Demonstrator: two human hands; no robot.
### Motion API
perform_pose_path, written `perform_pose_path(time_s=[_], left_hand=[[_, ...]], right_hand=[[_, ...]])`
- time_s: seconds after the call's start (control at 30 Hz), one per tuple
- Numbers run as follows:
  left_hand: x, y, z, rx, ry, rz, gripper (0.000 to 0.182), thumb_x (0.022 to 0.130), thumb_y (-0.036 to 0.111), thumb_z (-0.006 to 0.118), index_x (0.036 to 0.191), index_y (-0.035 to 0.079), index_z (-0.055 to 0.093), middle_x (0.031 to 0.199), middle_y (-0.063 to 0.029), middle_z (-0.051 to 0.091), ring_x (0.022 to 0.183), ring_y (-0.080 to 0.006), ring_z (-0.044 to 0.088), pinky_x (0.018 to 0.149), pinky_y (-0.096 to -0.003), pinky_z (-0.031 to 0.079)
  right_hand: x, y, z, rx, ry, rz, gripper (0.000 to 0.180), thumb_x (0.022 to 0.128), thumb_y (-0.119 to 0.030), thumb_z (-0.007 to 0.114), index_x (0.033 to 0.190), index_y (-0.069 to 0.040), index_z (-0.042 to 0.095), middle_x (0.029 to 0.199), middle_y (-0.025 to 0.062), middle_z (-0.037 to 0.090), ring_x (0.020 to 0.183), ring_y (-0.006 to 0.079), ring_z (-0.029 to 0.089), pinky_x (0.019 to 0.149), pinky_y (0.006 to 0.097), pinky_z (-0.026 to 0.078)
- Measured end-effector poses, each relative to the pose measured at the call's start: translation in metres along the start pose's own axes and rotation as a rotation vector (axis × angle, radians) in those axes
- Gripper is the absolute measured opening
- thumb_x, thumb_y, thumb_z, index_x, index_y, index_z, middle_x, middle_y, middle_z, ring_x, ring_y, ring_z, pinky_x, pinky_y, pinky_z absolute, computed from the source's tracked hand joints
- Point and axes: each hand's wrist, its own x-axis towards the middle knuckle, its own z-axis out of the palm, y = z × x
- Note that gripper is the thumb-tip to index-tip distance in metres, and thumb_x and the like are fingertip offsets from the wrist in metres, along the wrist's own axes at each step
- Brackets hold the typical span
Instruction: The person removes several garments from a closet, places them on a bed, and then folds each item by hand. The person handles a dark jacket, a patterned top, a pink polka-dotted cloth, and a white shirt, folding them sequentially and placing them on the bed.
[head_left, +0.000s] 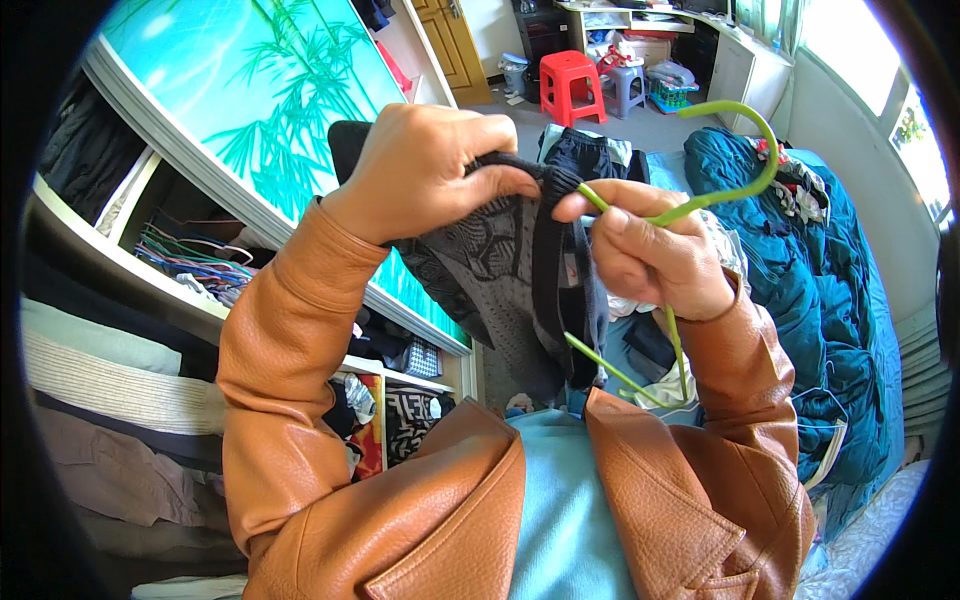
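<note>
A dark grey patterned garment (495, 277) with a black ribbed band hangs in front of me. My left hand (442, 169) pinches that black band between thumb and fingers. In my right hand (652, 247) is a green clothes hanger (720, 196), its hook curving up to the right. One part of the hanger meets the band at the gap between my hands; whether it passes inside cannot be told. The hanger's lower end sticks out in front of the garment's lower right side. The garment's lower end hangs near my chest.
An open wardrobe (180, 277) with folded clothes and several hangers (199, 259) is at the left, beside a bamboo-print sliding door (262, 97). A bed with a teal quilt (795, 300) and clothes lies at the right. A red stool (571, 86) stands beyond.
</note>
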Motion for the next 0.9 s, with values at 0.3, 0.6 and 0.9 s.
perform_pose_path(time_s=[0.3,0.6,0.9], left_hand=[[-0.025,-0.041,-0.039,-0.491,0.423,-0.325,0.016,0.078,0.013,0.069,0.076,0.0,0.061,0.063,0.0011,0.053,0.06,-0.0027,0.046,0.054,-0.0214,0.039],[-0.086,-0.098,-0.035,-0.034,0.585,-0.395,0.014,0.079,0.01,0.069,0.081,-0.001,0.06,0.062,0.0022,0.05,0.061,-0.0045,0.04,0.055,-0.0198,0.037],[-0.113,-0.183,-0.01,-0.442,0.853,-0.552,0.013,0.083,0.012,0.065,0.082,-0.001,0.063,0.074,0.0047,0.054,0.069,-0.0038,0.044,0.063,-0.0179,0.036]], right_hand=[[0.016,0.054,-0.041,-1.557,-0.111,-0.39,0.043,0.083,-0.039,0.057,0.1,0.001,0.057,0.094,0.0173,0.06,0.101,0.0321,0.054,0.099,0.0434,0.034],[0.014,-0.017,-0.073,-1.48,0.187,-0.711,0.021,0.073,-0.02,0.069,0.07,-0.003,0.059,0.062,0.0092,0.052,0.054,0.0261,0.053,0.049,0.0342,0.042],[0.104,-0.029,-0.101,-1.636,0.179,-0.794,0.022,0.074,-0.018,0.067,0.062,-0.004,0.055,0.057,0.0061,0.049,0.053,0.0234,0.049,0.052,0.0338,0.039]])
